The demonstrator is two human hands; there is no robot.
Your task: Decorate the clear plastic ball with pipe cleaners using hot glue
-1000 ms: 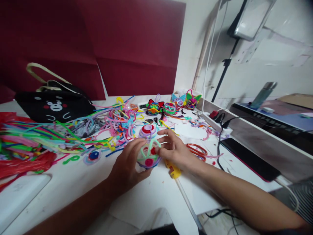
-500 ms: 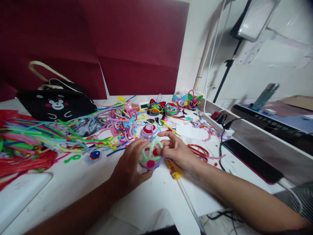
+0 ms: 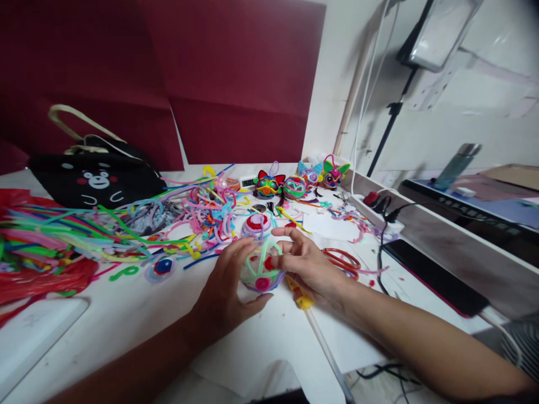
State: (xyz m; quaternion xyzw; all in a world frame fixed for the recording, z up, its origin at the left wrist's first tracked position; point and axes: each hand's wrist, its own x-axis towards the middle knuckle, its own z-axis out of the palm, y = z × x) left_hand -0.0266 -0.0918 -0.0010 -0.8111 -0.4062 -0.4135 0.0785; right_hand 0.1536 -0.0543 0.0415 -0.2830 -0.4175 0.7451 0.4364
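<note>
Between my two hands is a clear ball [image 3: 256,270] wrapped in pale green and purple pipe cleaners, with red round spots on it. My left hand [image 3: 225,283] curves around its left side, fingers behind and thumb in front below. My right hand [image 3: 305,261] grips the right side, its thumb and fingertips at a red spot. Just beyond the ball lies a purple and red pipe-cleaner coil [image 3: 255,224]. A yellow glue gun [image 3: 301,294] rests on the table under my right wrist.
Pipe cleaners [image 3: 50,224] pile up at the left near a black bag [image 3: 96,179]. Several decorated balls [image 3: 268,186] stand at the back. To the right are orange coils [image 3: 343,262], a phone [image 3: 433,275] and a power strip [image 3: 374,210] with cables.
The ball has turned slightly and shifted a little to the right. My left thumb has moved right and away from the ball's underside. My right hand has barely moved.
</note>
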